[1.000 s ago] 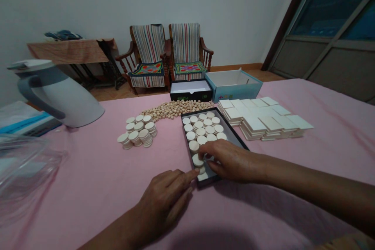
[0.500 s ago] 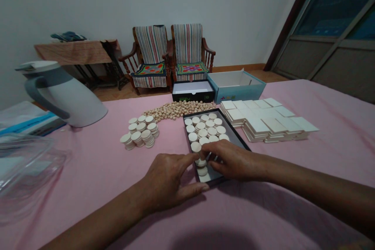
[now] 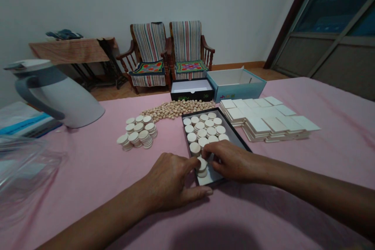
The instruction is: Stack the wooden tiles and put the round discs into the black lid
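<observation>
Stacks of pale round wooden discs fill much of the left side of a black-rimmed tray. My left hand has its index fingertip on a short disc stack near the tray's front left corner, its thumb stretched out beyond the front edge. Over the tray, my right hand is bent with its fingertips at the same stack's right side; whether it grips a disc is hidden. More disc stacks stand on the pink cloth to the left.
Small wooden pieces lie heaped behind the tray. Square white tiles are stacked to the right. A black box and a blue box stand at the back. A jug and clear plastic container are at the left.
The stack under my fingers has come apart from the one behind it and sits toward the tray's front. My left index finger has moved slightly down onto it. The view has shifted slightly.
</observation>
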{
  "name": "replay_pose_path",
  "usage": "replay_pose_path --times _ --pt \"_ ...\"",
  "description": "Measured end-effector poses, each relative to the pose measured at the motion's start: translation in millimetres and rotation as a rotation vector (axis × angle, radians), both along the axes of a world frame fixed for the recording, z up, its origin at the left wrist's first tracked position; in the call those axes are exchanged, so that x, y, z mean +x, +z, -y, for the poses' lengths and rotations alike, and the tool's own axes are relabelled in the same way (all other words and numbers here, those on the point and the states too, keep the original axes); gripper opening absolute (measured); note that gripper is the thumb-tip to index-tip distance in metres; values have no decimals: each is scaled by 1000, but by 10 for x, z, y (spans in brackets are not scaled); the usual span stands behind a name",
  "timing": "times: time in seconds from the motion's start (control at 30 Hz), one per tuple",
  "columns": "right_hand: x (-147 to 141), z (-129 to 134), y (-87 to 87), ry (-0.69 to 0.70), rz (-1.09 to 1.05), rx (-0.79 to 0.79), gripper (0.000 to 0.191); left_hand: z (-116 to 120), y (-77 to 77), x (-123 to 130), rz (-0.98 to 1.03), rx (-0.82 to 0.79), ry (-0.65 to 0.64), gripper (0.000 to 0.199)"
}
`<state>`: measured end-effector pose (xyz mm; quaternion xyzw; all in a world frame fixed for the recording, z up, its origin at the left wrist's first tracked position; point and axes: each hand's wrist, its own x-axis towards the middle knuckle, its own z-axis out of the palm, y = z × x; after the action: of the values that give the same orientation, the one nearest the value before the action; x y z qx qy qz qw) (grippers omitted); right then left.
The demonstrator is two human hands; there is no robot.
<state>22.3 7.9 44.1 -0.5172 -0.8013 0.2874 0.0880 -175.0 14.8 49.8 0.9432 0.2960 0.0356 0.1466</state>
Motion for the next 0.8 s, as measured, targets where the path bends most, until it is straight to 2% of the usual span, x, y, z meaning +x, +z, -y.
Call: replay_pose_path --times 0.3,0.5,0.63,0.8 --pt "-19 -12 47 33 48 -47 33 15 -2 -12 7 -13 -3 41" --pt "-17 16 33 80 152 -42 26 3 -31 -6 -13 1 -7 41" --pt "-26 38 60 53 204 -68 23 1 -49 -5 -20 6 -13 44" --pt "-61 61 97 29 186 -85 26 4 -63 -12 -18 4 -21 46"
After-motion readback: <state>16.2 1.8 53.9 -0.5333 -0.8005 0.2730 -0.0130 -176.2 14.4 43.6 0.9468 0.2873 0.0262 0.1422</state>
